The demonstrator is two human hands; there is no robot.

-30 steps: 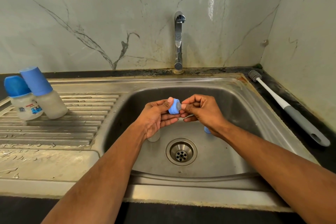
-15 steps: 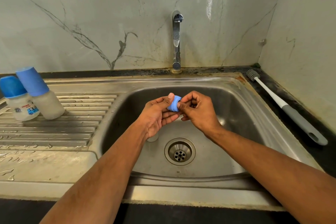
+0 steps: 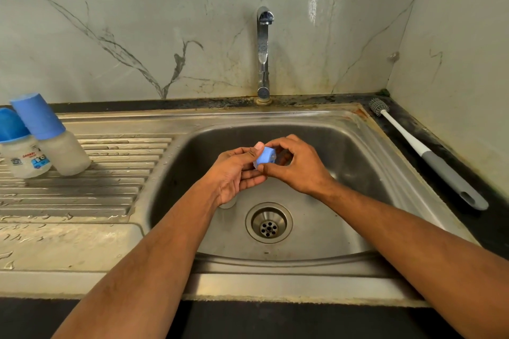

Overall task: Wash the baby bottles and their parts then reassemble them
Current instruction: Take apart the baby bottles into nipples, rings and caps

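Note:
Both hands meet over the steel sink basin [image 3: 358, 162]. My left hand [image 3: 237, 173] pinches a small blue bottle ring [image 3: 265, 159] between thumb and fingers. My right hand [image 3: 297, 168] curls its fingers round the ring's right side; what those fingers hold behind it is hidden. A clear bottle part [image 3: 228, 204] peeks out under my left wrist on the basin floor. Two assembled baby bottles stand on the drainboard at far left, one with a light blue cap [image 3: 52, 140], one with a darker blue cap [image 3: 19, 148].
A bottle brush [image 3: 421, 148] with a white and grey handle lies on the dark counter right of the sink. The tap [image 3: 263, 55] stands behind the basin with no water running. The drain [image 3: 268, 224] is below the hands. The ribbed drainboard [image 3: 96, 181] is wet.
My right hand has closed in over the ring's right side, and the ring has tilted slightly. The blue part seen below my right wrist one second ago is now hidden.

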